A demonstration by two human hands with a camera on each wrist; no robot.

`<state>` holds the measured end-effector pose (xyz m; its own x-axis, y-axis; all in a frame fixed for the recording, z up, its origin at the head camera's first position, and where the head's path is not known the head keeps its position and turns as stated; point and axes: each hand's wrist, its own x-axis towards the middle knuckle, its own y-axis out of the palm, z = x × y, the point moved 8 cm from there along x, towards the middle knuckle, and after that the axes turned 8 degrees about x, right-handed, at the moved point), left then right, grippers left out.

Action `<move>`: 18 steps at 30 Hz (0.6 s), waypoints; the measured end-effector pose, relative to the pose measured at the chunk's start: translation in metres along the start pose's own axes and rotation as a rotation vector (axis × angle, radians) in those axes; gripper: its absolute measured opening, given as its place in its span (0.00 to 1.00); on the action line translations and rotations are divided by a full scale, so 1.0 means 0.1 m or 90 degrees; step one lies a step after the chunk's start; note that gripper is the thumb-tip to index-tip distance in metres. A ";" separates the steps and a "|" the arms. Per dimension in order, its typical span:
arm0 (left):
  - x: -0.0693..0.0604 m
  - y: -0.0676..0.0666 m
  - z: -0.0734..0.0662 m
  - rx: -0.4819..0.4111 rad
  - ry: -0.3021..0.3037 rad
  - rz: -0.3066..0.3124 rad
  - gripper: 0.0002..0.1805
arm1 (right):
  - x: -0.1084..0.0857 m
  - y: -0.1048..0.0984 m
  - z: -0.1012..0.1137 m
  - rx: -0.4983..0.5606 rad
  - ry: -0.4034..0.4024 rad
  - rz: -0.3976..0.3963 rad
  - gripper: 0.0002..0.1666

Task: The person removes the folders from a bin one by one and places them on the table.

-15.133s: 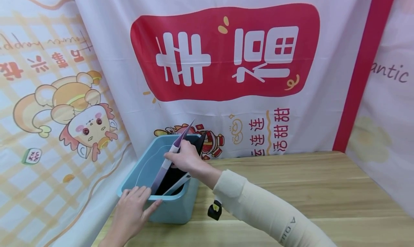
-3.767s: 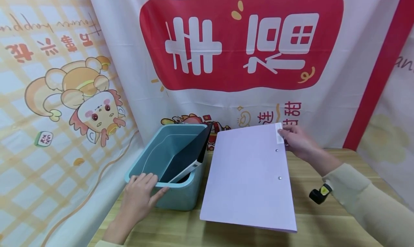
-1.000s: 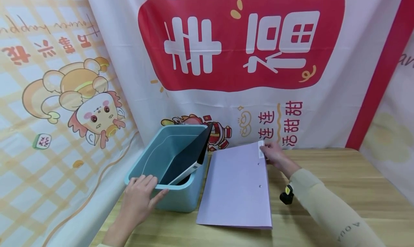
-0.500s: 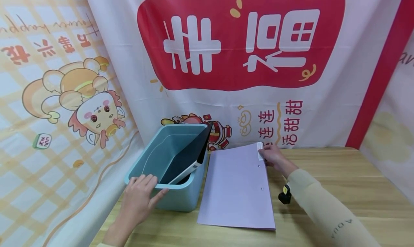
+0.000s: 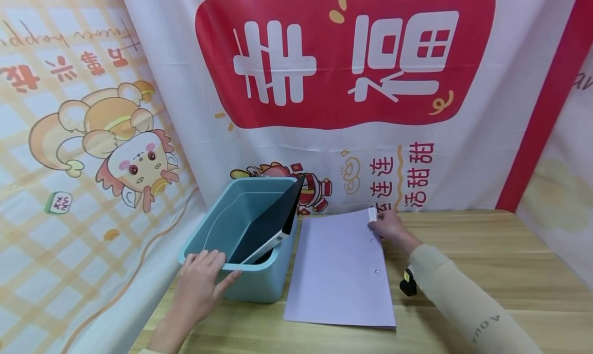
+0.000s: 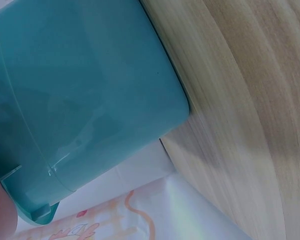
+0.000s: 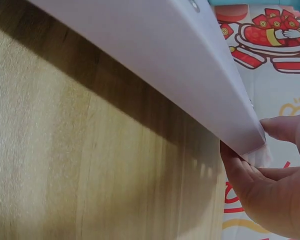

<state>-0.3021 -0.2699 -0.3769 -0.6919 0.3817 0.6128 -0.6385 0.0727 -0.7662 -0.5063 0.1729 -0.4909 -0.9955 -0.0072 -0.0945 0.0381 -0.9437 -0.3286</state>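
With our right hand (image 5: 393, 229) we pinch the lilac folder (image 5: 338, 274) at its far right corner, between thumb and fingers. The folder slants just right of the blue bin (image 5: 259, 288), over the wooden table (image 5: 500, 256); how much of it touches the wood we can't quite tell. Our left hand (image 5: 200, 284), well apart from the right, grips the bin's near rim. Inside, a black folder (image 5: 268, 221) leans on the right wall.
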 end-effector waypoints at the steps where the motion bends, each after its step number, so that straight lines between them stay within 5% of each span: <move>1: 0.00 0.00 0.00 0.000 -0.001 0.000 0.23 | 0.00 0.00 -0.01 -0.014 0.003 -0.003 0.27; 8: 0.00 0.00 0.00 0.000 -0.001 -0.005 0.23 | 0.00 0.02 -0.02 -0.068 -0.008 -0.019 0.29; 14: 0.00 0.00 0.00 0.000 0.004 -0.010 0.23 | -0.03 0.01 -0.02 -0.100 -0.013 -0.026 0.19; 18: 0.00 0.01 0.00 0.002 0.004 -0.009 0.23 | -0.07 0.01 0.01 -0.140 -0.039 -0.044 0.24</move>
<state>-0.3026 -0.2698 -0.3774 -0.6808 0.3859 0.6226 -0.6491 0.0759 -0.7569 -0.4997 0.1715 -0.4892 -0.9996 0.0285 -0.0092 -0.0193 -0.8483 -0.5292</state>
